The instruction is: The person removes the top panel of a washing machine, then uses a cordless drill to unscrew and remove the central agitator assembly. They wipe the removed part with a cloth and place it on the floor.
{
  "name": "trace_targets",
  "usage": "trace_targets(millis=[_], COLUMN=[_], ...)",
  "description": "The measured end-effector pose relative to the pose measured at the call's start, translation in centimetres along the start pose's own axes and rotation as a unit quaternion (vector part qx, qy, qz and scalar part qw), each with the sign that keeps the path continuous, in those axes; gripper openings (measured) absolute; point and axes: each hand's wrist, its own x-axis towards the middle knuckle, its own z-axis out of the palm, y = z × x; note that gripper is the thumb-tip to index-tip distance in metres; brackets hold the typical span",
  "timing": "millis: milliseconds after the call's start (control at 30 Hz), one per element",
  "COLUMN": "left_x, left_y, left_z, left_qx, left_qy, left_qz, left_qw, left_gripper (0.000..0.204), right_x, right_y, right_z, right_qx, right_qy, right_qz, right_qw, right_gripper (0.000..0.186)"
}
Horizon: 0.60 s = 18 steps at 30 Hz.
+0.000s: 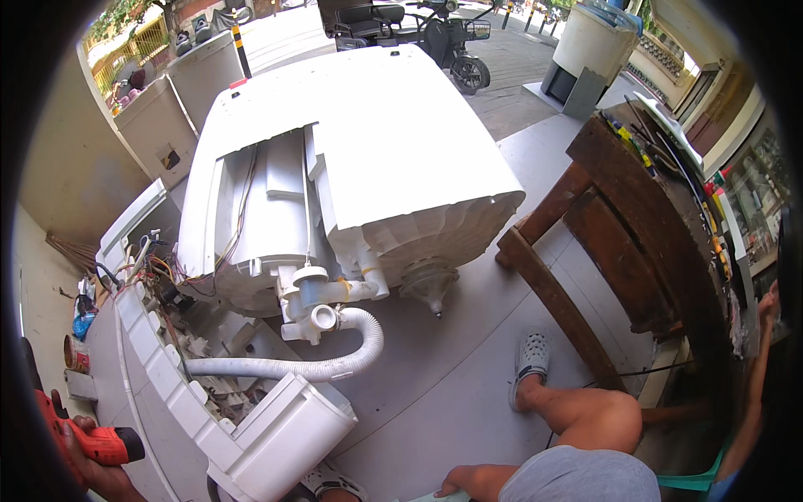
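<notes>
In my left hand, at the lower left edge, is a red cordless drill, its black nose facing right. My right hand reaches up beside the workbench at the far right; the dark rim hides part of its fingers. Ahead lies a large white washing machine body tipped over, its long opening exposing a tub and wires. From the white drain valve at its near end, a ribbed hose curves left. A long white plastic panel with wires and a boxy end stands nearest my left hand.
A dark wooden bench with tools stands at the right. My legs and a light clog are below it. A tin can sits by the left wall. Beyond are grey panels, a white tub and a parked three-wheeler.
</notes>
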Motion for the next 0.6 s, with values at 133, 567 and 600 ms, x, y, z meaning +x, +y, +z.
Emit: trace_targets(millis=[133,567,600], left_x=[-2.1,-22.8,-24.5], left_y=[3.2,4.8,4.5], left_z=[2.7,24.4,26.2], left_qx=[0.001,0.247,0.304], left_qy=[-0.061,-0.254,-0.299], left_qz=[0.017,0.008,0.055], left_qw=[0.998,0.935,0.903], left_gripper=[0.049,0.080,0.083], right_x=[-3.8,-12.7,-15.0], right_y=[5.2,11.1,10.8], right_z=[-3.0,-12.7,-14.2], right_qx=[-0.094,-0.153,-0.053], right_qy=[0.051,0.183,0.219], right_qz=[0.023,0.009,-0.089], right_qw=[0.994,0.971,0.970], right_gripper=[0.107,0.071,0.072])
